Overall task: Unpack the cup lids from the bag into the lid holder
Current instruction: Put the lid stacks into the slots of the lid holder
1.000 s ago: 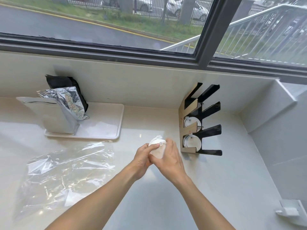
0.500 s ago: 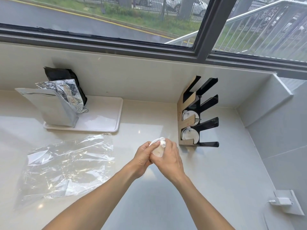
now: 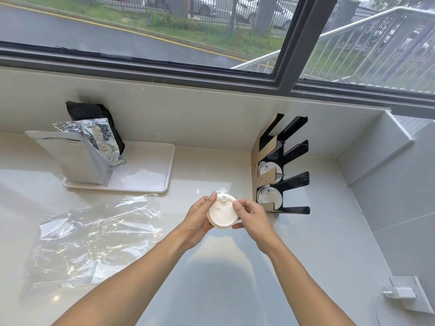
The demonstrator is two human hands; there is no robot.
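Now, hands: the left hand (image 3: 197,220) cups a small stack of lids (image 3: 221,214) from below while the right hand (image 3: 253,216) pinches its rim, seemingly to peel one free.
Bag: the clear bag (image 3: 94,236) lies flat on the counter (image 3: 306,267), apparently emptied.
Holder: the black lid holder (image 3: 282,175) stands just beyond, two lower slots already holding lids, upper slots open.

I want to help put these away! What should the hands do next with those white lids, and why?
Probably carry the stack of lids, held by the left hand and right hand, rightward to the lid holder and slide it into a slot. Two slots show lids already; the clear bag lies flat on the counter.
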